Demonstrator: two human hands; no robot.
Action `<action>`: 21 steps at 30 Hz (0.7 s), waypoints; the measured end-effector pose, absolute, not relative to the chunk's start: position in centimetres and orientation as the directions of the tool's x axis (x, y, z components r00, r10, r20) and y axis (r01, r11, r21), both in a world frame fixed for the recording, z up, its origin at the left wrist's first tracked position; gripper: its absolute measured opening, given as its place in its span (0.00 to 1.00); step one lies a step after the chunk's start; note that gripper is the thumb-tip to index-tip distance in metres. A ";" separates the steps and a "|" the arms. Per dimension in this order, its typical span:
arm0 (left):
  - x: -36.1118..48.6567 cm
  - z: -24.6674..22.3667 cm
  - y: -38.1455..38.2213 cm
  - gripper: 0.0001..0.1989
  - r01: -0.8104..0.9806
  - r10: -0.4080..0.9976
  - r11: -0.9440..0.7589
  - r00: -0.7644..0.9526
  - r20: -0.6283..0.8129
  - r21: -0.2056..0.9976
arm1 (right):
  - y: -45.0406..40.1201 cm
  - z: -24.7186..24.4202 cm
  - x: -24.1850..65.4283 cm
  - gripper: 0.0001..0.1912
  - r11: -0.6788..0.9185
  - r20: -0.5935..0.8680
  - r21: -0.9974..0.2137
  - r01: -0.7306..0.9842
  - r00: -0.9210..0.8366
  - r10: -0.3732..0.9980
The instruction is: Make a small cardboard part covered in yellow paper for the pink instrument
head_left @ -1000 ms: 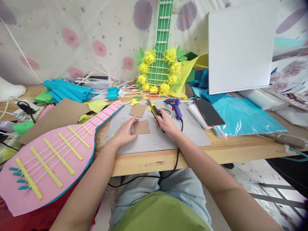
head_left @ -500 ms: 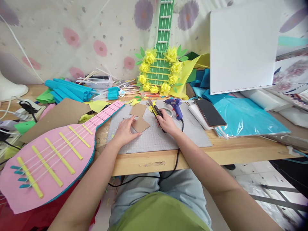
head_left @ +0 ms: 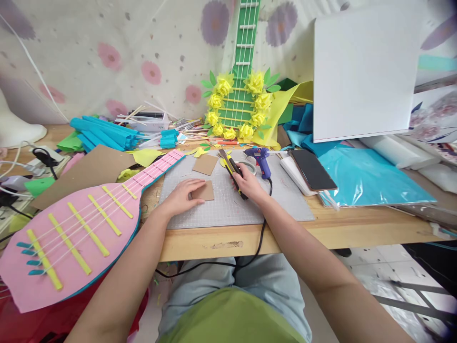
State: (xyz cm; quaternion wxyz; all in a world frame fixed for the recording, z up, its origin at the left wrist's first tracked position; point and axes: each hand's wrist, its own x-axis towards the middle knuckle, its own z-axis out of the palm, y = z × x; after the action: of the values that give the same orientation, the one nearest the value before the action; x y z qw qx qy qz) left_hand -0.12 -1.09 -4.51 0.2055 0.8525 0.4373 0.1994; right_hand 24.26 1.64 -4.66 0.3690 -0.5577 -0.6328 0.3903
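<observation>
My left hand (head_left: 183,196) rests on the grey cutting mat (head_left: 228,214), its thumb and fingers spread around the left side of a small brown cardboard square (head_left: 205,191). Just above that lies another cardboard square (head_left: 204,165), touched by neither hand. My right hand (head_left: 249,182) is closed around a yellow and black utility knife (head_left: 231,164), whose tip points up and away over the mat. Behind my right hand are a roll of tape (head_left: 250,167) and a purple glue gun (head_left: 262,162).
A pink paper guitar (head_left: 85,224) covers the left side of the table. At the back stands a green guitar (head_left: 235,105) with yellow flowers. To the right lie a phone (head_left: 314,169) and blue wrapped sheets (head_left: 371,176). A black cord (head_left: 263,238) hangs over the front edge.
The lower cardboard square has moved slightly left and toward me and turned straighter, with my left hand beside it. My right hand still holds the knife.
</observation>
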 end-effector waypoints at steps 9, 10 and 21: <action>0.2 -4.5 -1.4 0.30 0.671 0.849 -0.473 0.521 0.090 0.571 | 1.8 -4.7 24.3 0.14 0.046 -0.002 -0.916 0.399 -0.120 0.993; 0.2 -4.5 -1.6 0.33 0.671 0.861 -0.453 0.500 0.092 0.587 | 1.8 -4.7 24.3 0.14 0.044 -0.003 -0.917 0.397 -0.118 0.993; 0.5 -4.6 -2.1 0.45 0.601 0.890 -0.378 0.444 0.098 0.705 | 2.1 -5.1 24.6 0.12 -0.016 -0.051 -0.964 0.267 -0.124 0.991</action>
State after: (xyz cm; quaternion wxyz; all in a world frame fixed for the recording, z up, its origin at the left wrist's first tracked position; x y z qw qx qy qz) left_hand 0.47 -2.09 -4.57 0.3016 0.7945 0.4692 0.2400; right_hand 24.55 2.12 -5.07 0.3866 -0.5373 -0.5852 0.4684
